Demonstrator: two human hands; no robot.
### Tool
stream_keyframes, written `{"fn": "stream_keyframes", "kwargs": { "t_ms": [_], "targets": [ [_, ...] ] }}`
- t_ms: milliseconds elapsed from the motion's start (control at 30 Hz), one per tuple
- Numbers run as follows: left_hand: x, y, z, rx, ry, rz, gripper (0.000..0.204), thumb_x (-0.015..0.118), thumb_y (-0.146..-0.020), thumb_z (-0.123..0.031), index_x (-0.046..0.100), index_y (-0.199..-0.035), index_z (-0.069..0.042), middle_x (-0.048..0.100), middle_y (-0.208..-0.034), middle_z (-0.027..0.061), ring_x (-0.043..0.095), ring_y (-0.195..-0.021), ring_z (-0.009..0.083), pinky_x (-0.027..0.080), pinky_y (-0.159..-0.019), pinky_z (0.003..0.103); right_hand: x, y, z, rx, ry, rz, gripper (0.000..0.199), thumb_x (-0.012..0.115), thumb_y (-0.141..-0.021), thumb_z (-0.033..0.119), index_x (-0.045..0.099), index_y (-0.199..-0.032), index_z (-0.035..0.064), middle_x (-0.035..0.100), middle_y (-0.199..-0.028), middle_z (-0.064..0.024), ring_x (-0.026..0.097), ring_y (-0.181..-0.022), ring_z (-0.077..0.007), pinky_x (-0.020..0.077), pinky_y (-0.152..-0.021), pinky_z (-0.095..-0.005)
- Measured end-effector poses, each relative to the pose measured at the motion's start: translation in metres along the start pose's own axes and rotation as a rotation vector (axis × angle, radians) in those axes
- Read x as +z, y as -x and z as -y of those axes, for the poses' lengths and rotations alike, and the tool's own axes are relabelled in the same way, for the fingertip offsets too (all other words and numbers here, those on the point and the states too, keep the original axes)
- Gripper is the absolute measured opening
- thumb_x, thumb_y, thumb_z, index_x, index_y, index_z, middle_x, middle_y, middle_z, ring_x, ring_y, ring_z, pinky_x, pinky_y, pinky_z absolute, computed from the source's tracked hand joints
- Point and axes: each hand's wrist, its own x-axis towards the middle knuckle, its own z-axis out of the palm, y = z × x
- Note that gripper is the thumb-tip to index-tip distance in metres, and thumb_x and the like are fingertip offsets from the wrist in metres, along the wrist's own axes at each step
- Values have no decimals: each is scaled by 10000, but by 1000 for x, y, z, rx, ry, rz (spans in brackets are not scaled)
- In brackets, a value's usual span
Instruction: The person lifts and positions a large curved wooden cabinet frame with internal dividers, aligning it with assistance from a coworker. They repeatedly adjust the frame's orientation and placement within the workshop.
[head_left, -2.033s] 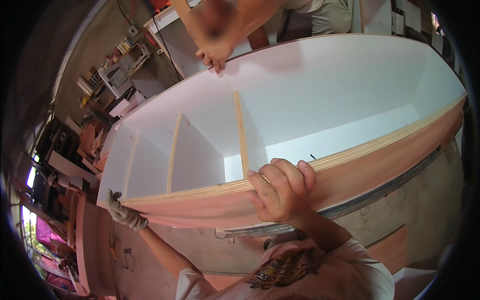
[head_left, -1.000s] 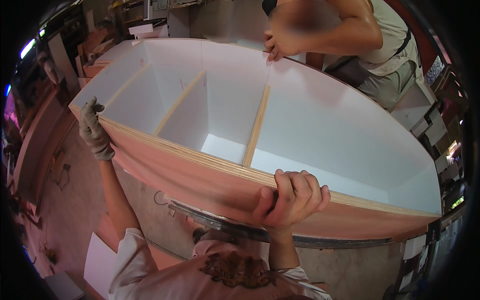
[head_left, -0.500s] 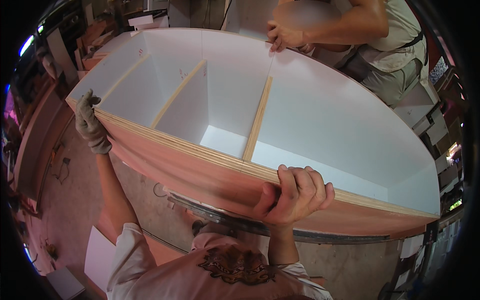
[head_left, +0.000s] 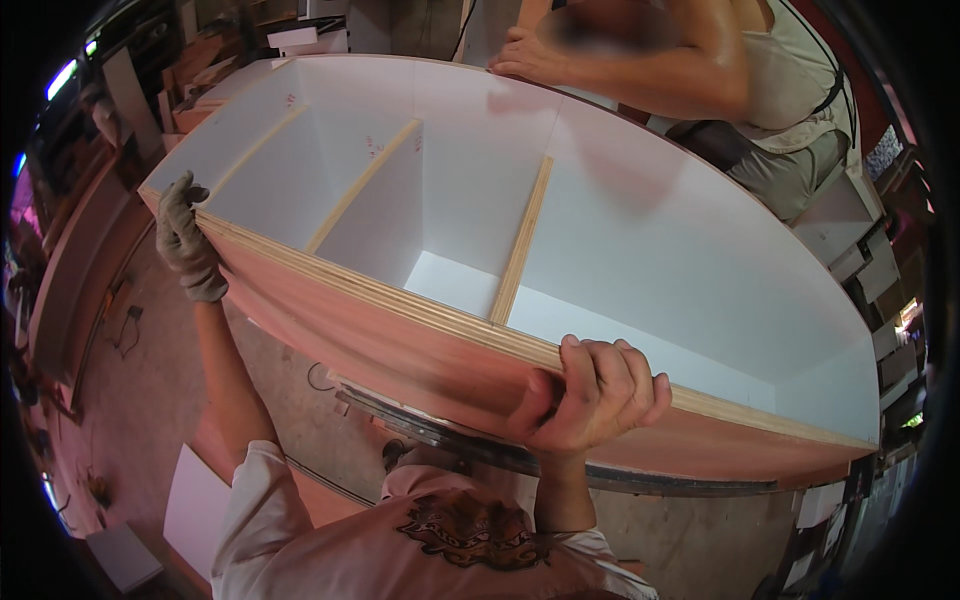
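Observation:
A large wooden cabinet carcass (head_left: 400, 345) stretches across the view, its open side up. It has white inner faces, a reddish-brown outer panel and bare plywood edges. Upright dividers (head_left: 523, 240) split it into compartments. My left hand (head_left: 188, 245), in a grey work glove, grips the near edge by the left corner with its fingers bent over the rim. Bare, my right hand (head_left: 600, 400) is wrapped over the same edge right of the middle, thumb against the outer panel. A dark rail (head_left: 430, 430) shows below the cabinet.
Across the cabinet, a co-worker (head_left: 770, 90) leans over, with one hand (head_left: 530, 55) on the far rim. White boards (head_left: 195, 510) are at the lower left, near a long curved panel (head_left: 75, 290). More panels and scraps crowd both sides.
The co-worker has leaned further in and their hand has moved left along the far rim. The cabinet has shifted very slightly in view. Both my hands keep their grip.

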Motion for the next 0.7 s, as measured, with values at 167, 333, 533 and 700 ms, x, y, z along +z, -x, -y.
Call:
{"fn": "stream_keyframes", "kwargs": {
  "t_ms": [167,333,533,700],
  "targets": [
    [1,-2,-10,13,-16,-9,348,450,-1107,-165,706,-1245,26,721,-1045,104,678,-903,174,528,-792,302,-4,1,-3,10,-2,-7,296,559,-976,304,698,-1118,86,612,-1086,-64,547,-1130,-296,190,-1155,-549],
    [5,-5,-19,67,-39,-13,348,443,-1103,-151,711,-1230,31,724,-1039,102,689,-892,182,539,-826,311,-4,3,-6,44,-14,-24,321,562,-1010,413,715,-1099,145,633,-1042,-29,547,-1117,-267,211,-1125,-523],
    [1,-6,-21,55,-65,11,346,452,-1109,-170,710,-1248,13,725,-1034,93,682,-903,177,521,-821,306,-10,-1,-5,10,-14,-21,319,546,-1013,334,694,-1135,78,637,-1044,-68,569,-1096,-299,215,-1129,-547],
    [5,-7,-26,53,-52,-5,329,464,-1095,-143,715,-1225,25,712,-1023,101,684,-874,174,534,-823,308,-11,-1,-8,29,-10,-25,317,549,-1025,399,713,-1104,140,639,-1038,-32,559,-1097,-263,219,-1125,-510]
  ]
}}
